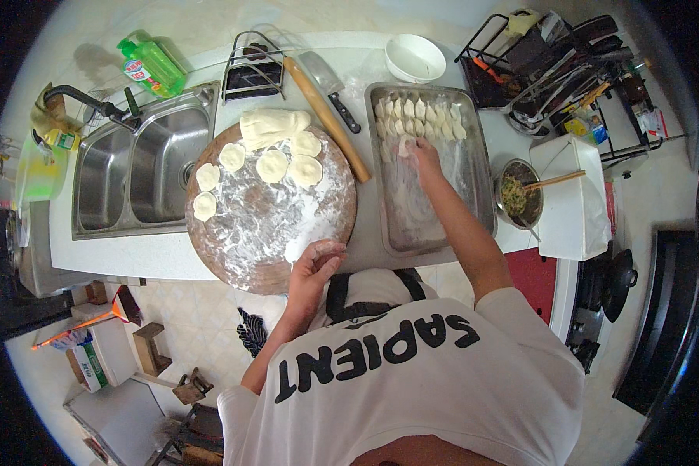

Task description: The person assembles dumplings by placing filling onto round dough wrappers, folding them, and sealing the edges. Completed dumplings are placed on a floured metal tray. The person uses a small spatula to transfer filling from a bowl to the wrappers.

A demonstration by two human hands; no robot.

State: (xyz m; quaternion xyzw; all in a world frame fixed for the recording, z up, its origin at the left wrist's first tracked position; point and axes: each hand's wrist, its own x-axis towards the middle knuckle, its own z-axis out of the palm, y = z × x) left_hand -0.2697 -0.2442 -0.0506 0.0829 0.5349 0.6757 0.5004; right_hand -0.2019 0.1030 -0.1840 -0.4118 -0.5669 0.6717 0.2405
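Observation:
My right hand (426,158) reaches over the metal tray (425,239) and grips a dumpling (406,145) by its edge, just in front of the folded dumplings (419,112) lined up in rows. My left hand (316,262) hovers at the front right edge of the round floured wooden board (250,250). Its fingers are loosely curled, thumb apart, with nothing visible in them. Flat dough wrappers (271,166) lie toward the back and left of the board, beside a thick lump of dough (274,127). Right of the tray, a metal bowl of filling (515,195) has chopsticks (554,179) across it.
Between board and tray rests a wooden rolling pin (329,119), with a cleaver (343,110) beside it. A white bowl (415,58) stands behind the tray. Left are a double steel sink (163,169) and a green detergent bottle (154,67). A utensil rack (518,70) fills the back right.

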